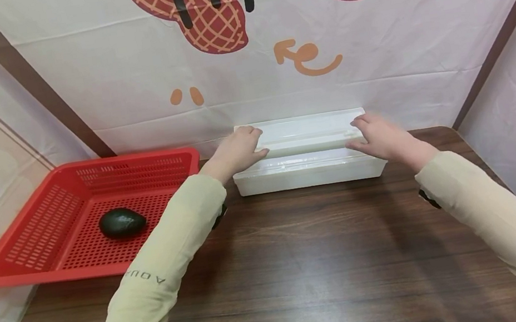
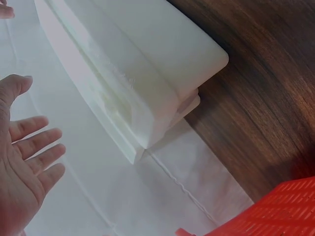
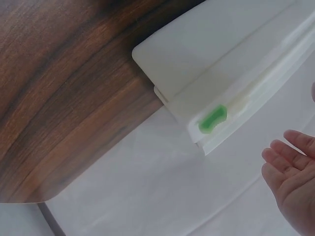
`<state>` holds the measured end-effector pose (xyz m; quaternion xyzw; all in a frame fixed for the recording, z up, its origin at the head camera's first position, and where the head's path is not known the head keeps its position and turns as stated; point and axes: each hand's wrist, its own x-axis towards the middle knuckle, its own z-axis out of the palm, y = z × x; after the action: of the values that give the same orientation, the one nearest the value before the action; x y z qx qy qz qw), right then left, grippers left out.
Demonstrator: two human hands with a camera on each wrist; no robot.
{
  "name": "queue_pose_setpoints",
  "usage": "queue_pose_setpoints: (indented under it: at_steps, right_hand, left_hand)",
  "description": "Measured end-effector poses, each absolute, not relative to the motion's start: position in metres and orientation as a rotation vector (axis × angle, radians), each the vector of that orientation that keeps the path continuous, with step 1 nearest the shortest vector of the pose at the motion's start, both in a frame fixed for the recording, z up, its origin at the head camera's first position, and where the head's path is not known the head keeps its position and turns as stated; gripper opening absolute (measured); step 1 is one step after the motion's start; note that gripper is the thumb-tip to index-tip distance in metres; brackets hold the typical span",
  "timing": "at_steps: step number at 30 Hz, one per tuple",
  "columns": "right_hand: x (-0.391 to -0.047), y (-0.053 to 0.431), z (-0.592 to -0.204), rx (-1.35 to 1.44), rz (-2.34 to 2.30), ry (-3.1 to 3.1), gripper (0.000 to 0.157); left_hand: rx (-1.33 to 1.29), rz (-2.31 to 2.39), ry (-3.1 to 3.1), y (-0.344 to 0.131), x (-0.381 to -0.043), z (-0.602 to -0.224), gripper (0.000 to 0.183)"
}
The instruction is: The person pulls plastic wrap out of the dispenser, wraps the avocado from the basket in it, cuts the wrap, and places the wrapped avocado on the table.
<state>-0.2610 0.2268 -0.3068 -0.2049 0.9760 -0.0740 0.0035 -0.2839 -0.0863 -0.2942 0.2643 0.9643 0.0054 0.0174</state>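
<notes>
A long white plastic box (image 1: 311, 176) with a lengthwise ridge stands at the table's back edge and looks like a cling film dispenser. In the right wrist view a small green piece (image 3: 213, 119) sits at one end of it. My left hand (image 1: 237, 152) is at the box's left end, fingers extended and spread. At the opposite end is my right hand (image 1: 379, 136), its fingers loosely bent. Both wrist views show the left palm (image 2: 19, 172) and right palm (image 3: 298, 189) apart from the box, with nothing in them.
On the left stands a red perforated plastic basket (image 1: 95, 270) with a dark green avocado (image 1: 122, 222) inside. The table (image 1: 296, 273) has a dark wood grain. A white printed cloth (image 1: 134, 85) hangs behind the box, and more cloth hangs at both sides.
</notes>
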Motion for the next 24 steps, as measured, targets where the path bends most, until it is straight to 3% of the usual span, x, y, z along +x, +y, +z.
queue_pose_setpoints:
  at_steps: [24]
  right_hand:
    - [-0.246,0.225,-0.318,-0.8,-0.196,3.039,0.054]
  left_hand:
    - [0.945,-0.028,3.04,-0.086,-0.265,-0.306,0.032]
